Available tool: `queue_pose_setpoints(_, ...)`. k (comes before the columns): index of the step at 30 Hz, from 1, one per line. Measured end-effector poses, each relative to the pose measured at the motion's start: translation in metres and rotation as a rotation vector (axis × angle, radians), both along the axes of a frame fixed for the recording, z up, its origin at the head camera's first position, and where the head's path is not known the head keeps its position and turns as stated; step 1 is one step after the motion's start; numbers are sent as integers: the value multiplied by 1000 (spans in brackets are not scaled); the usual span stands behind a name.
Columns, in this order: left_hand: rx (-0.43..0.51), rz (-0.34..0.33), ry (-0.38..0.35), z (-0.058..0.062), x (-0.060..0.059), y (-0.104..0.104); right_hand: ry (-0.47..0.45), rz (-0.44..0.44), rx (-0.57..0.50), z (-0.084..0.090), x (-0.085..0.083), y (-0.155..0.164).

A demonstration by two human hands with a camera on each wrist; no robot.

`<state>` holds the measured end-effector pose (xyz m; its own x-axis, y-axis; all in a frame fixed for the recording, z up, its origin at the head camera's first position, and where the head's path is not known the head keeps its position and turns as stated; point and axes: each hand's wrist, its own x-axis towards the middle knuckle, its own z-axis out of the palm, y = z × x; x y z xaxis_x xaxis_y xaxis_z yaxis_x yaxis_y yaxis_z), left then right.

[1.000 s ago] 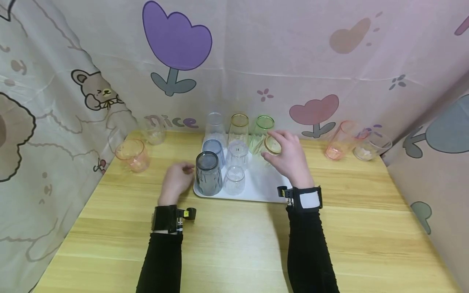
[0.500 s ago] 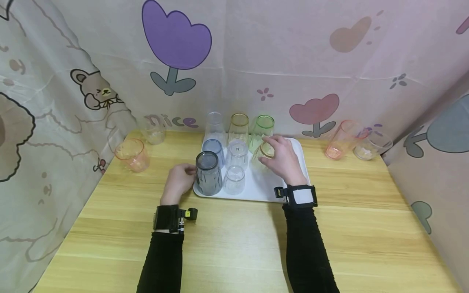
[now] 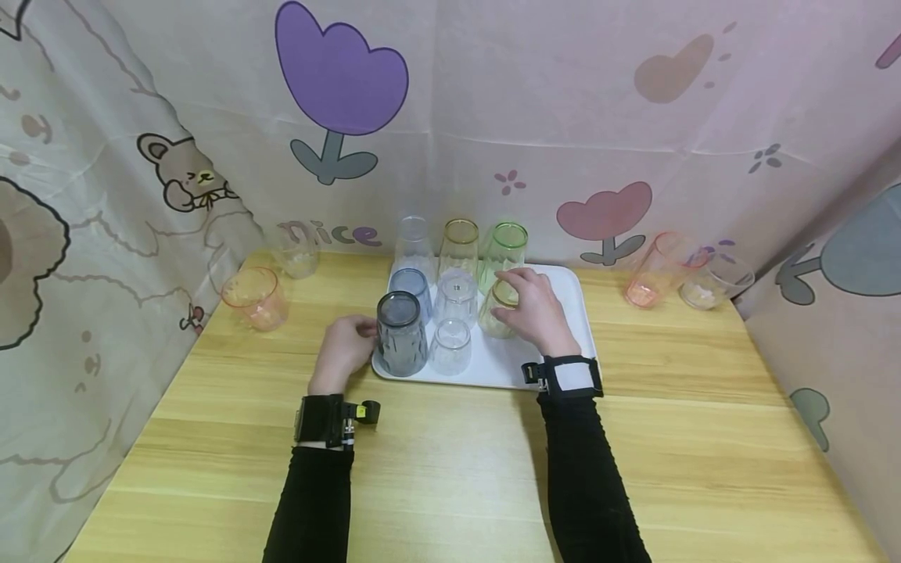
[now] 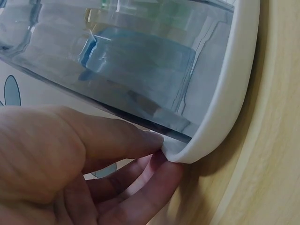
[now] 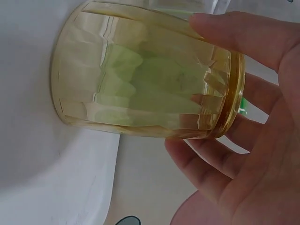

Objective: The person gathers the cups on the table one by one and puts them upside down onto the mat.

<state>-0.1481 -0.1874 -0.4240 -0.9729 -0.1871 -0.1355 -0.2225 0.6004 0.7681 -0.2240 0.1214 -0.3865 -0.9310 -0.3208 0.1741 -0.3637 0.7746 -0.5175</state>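
My left hand [image 3: 342,352] pinches the rim of the white tray [image 3: 503,366] at its left side, beside an upside-down grey glass [image 3: 402,340]. The left wrist view shows the thumb [image 4: 136,140] at the tray rim [image 4: 239,75] and the fingertips just under it. My right hand [image 3: 538,313] holds a yellow glass [image 3: 495,322] around its thick base, thumb on one side and fingers on the other. This yellow glass [image 5: 150,79] is upside down, its mouth at the tray surface, in front of a green glass [image 3: 507,242].
Also upside down on the tray are a blue glass [image 3: 411,285], an amber glass [image 3: 461,238] and several clear ones, such as this small glass [image 3: 450,352]. Pink glasses [image 3: 256,301] and clear glasses [image 3: 714,281] stand at both table sides. A printed curtain [image 3: 479,117] hangs behind.
My right hand has moved left and slightly down with the yellow glass, bringing it in front of the green glass beside the clear ones. The left hand has shifted slightly right to the tray rim.
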Motion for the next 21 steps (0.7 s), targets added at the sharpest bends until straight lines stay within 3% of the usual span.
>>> queue_pose_setpoints(8, -15, -2, 2, -1, -1, 1, 19, 9, 9, -4, 0, 0)
queue_pose_setpoints(13, 15, 10, 47, -1, -1, 1, 19, 9, 5, -2, 0, 1)
queue_pose_setpoints(16, 30, 49, 149, -1, -1, 0, 30, 9, -23, 3, 2, 3)
queue_pose_setpoints(21, 37, 160, 435, 1, -4, -2, 109, -17, -133, 12, 5, 8)
